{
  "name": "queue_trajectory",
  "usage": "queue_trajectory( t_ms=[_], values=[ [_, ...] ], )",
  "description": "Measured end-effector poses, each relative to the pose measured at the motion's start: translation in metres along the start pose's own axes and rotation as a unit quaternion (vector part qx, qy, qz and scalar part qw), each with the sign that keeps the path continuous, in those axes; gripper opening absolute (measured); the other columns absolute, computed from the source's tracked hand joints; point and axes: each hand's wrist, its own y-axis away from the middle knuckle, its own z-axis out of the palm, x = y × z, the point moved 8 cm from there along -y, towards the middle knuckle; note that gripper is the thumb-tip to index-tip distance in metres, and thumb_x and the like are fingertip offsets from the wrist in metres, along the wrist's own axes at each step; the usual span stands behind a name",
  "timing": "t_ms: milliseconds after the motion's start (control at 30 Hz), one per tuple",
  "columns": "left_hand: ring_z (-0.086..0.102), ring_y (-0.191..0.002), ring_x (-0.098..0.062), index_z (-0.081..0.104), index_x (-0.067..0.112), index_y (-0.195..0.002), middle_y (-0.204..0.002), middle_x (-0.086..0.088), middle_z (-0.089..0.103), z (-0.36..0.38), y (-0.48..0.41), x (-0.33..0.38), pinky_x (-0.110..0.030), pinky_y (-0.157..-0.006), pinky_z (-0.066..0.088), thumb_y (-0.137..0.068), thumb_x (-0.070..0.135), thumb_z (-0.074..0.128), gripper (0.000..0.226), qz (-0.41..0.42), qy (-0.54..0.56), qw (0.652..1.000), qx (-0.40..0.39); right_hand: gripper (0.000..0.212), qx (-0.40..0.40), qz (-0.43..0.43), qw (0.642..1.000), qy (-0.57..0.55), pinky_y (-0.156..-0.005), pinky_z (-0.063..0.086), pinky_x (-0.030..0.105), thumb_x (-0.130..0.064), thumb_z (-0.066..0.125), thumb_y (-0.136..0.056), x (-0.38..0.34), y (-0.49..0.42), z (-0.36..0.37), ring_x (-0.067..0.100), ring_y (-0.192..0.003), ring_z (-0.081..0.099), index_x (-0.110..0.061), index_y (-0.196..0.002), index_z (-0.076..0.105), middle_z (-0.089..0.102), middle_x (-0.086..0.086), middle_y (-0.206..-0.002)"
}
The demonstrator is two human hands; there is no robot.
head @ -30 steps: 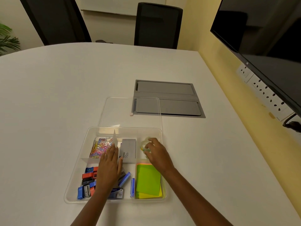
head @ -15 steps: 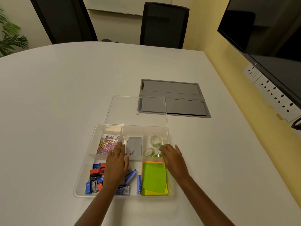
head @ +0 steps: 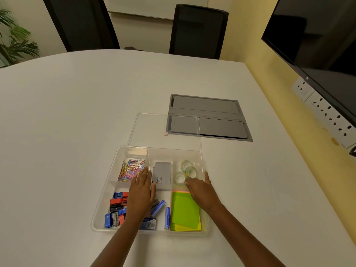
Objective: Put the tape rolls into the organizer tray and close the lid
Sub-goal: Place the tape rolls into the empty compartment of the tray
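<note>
A clear plastic organizer tray [head: 105,199] sits on the white table in front of me. Three clear tape rolls [head: 185,171] lie in its far right compartment. The clear lid [head: 163,130] lies flat on the table just behind the tray. My left hand [head: 141,193] rests flat over the tray's middle, fingers beside a grey box [head: 162,177]. My right hand [head: 201,189] hovers open over the right side, fingertips just short of the nearest tape roll, holding nothing.
The tray also holds coloured paper clips [head: 130,170], sharpeners [head: 116,209], blue staple boxes [head: 159,208] and green and yellow sticky notes [head: 185,211]. A grey cable hatch [head: 208,117] is set in the table behind the lid. Chairs stand at the far edge; a screen hangs at right.
My right hand has let go of the tape roll it was placing and drawn back toward me, leaving the rolls in the compartment. My left hand stayed put.
</note>
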Motion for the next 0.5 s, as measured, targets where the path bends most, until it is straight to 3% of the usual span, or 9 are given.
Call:
queue_trajectory(
  t_ms=[100, 233, 333, 500],
  values=[
    [0.052, -0.117, -0.039, 0.049, -0.003, -0.123, -0.128, -0.024, 0.054, 0.0, 0.0, 0.0, -0.05, -0.096, 0.028, -0.094, 0.044, -0.002, 0.075, -0.001, -0.004, 1.0, -0.001, 0.031, -0.059, 0.033, 0.998, 0.019, -0.118, 0.002, 0.054, -0.015, 0.026, -0.099, 0.004, 0.001, 0.003, 0.026, -0.111, 0.058, -0.01, -0.119, 0.049, 0.064, 0.011, -0.118],
    [0.056, -0.113, -0.038, 0.052, -0.004, -0.12, -0.124, -0.024, 0.058, -0.002, -0.001, 0.0, -0.041, -0.107, 0.027, -0.095, 0.042, 0.0, 0.073, -0.002, -0.005, 1.0, 0.002, 0.032, -0.089, 0.061, 0.994, -0.026, -0.115, 0.005, 0.058, -0.02, 0.026, -0.099, 0.005, 0.0, 0.002, 0.025, -0.117, 0.053, -0.01, -0.118, 0.05, 0.06, 0.01, -0.123],
    [0.057, -0.111, -0.038, 0.053, -0.003, -0.118, -0.123, -0.024, 0.059, -0.002, -0.001, 0.0, -0.048, -0.094, 0.031, -0.096, 0.041, 0.001, 0.072, -0.003, -0.006, 1.0, 0.0, 0.033, -0.083, 0.063, 0.991, -0.087, -0.116, 0.009, 0.054, -0.024, 0.03, -0.098, 0.007, -0.001, -0.003, 0.024, -0.118, 0.052, -0.01, -0.118, 0.053, 0.06, 0.009, -0.125],
    [0.058, -0.11, -0.038, 0.054, -0.002, -0.118, -0.122, -0.024, 0.06, -0.002, -0.001, 0.001, -0.048, -0.091, 0.032, -0.096, 0.041, 0.001, 0.071, 0.0, -0.007, 1.0, -0.004, 0.026, -0.039, 0.041, 0.978, -0.201, -0.113, 0.026, 0.047, -0.02, 0.048, -0.092, 0.012, -0.002, -0.01, 0.025, -0.112, 0.058, -0.011, -0.112, 0.062, 0.067, 0.009, -0.119]
  ],
)
